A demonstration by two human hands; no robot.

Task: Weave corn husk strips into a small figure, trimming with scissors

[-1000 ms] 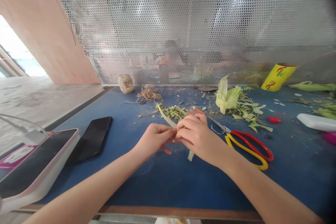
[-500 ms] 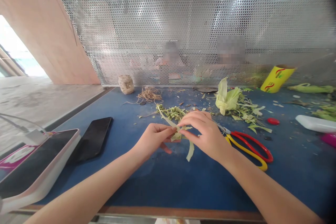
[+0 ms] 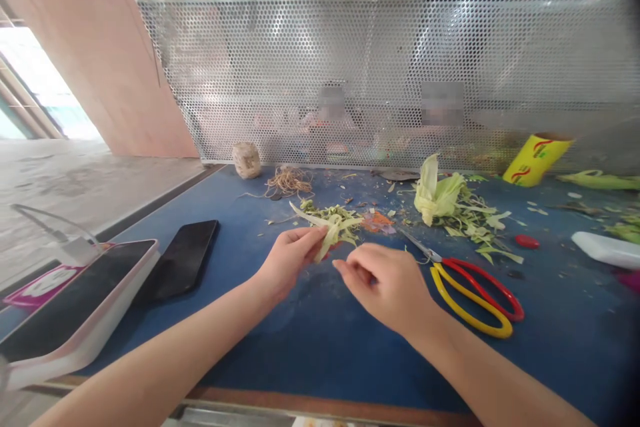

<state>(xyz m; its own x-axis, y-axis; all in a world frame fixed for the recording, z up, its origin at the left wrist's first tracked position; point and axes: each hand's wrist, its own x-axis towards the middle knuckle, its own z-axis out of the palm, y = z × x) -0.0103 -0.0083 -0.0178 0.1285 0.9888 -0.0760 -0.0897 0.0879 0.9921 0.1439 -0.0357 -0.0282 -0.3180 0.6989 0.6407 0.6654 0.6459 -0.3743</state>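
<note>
My left hand (image 3: 295,255) pinches several pale green corn husk strips (image 3: 329,227) between thumb and fingers. The strips fan out past the fingertips in different directions. Just to the right, apart from the strips, is my right hand (image 3: 383,283), its fingers curled in; whether anything is inside them is hidden. Behind the hands lies a small heap of twisted green husk pieces (image 3: 345,212), partly covered by the held strips. Scissors (image 3: 475,290) with one red and one yellow handle rest beside my right hand, their blades pointing away to the left.
A husk bunch (image 3: 437,193) stands among scraps at the back right, near a yellow tube (image 3: 537,160). Twine (image 3: 289,180) and a pale roll (image 3: 247,160) sit at the back left. A black phone (image 3: 183,257) lies left. A perforated metal screen (image 3: 300,47) borders the far edge.
My right hand has drawn back from the husk strips, slightly right and down, and its fingers have curled in. My left hand still holds the strips. The view has shifted slightly.
</note>
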